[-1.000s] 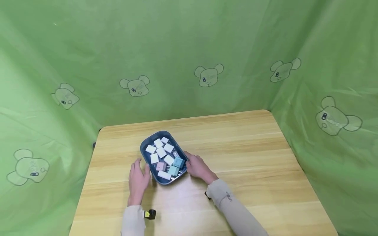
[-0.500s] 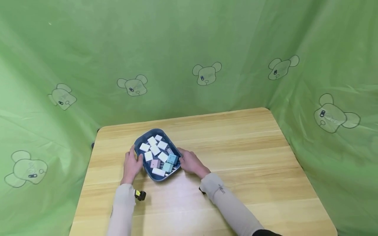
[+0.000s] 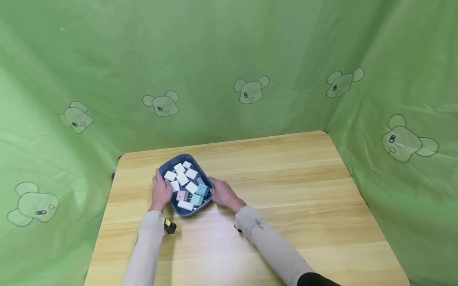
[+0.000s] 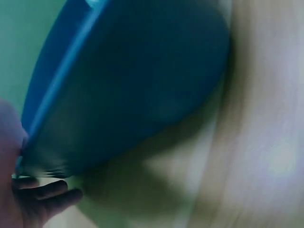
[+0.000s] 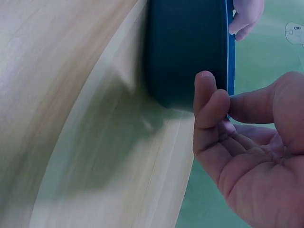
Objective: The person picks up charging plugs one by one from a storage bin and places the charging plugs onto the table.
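Note:
A dark blue tray sits at the left of the table, full of charger plugs with metal prongs. Most are white; one is pink, and at the near right corner lie a blue plug and a mint green plug. My left hand grips the tray's left side, thumb over the rim and fingers on the outer wall. On the right side my right hand pinches the rim, with thumb inside and curled fingers outside, as the right wrist view shows.
The wooden table stretches well to the right of the tray. Green curtains with bear-head outlines hang behind and at both sides. The table's far edge runs close behind the tray.
The tray has moved left and slightly away across the table with both hands. My left hand, beside the tray one second ago, now grips its left rim.

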{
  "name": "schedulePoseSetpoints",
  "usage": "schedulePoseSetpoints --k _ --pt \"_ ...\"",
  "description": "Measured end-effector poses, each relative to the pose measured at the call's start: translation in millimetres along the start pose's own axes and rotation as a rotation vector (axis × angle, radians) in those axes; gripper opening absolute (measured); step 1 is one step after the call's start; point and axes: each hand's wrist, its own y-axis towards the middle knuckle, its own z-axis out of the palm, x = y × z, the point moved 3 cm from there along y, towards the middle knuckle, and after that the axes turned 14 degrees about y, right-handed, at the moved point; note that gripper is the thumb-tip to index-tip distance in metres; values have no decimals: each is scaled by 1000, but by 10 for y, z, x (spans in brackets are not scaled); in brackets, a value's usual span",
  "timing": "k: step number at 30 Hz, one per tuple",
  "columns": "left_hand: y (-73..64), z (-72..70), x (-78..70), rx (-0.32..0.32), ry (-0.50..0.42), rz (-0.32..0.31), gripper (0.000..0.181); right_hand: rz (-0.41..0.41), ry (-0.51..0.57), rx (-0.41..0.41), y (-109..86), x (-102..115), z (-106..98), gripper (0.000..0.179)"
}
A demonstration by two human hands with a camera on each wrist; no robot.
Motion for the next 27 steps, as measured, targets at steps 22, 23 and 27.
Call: schedulePoseSetpoints --k 22,23,27 --pt "-21 184 -7 -154 -176 -55 75 -4 -67 17 21 8 -31 57" --pt "-24 187 -8 -153 -172 -57 76 -2 -67 19 16 5 -30 57" --pt "-19 196 -10 -158 -155 -70 79 -6 -60 16 1 4 -30 57"
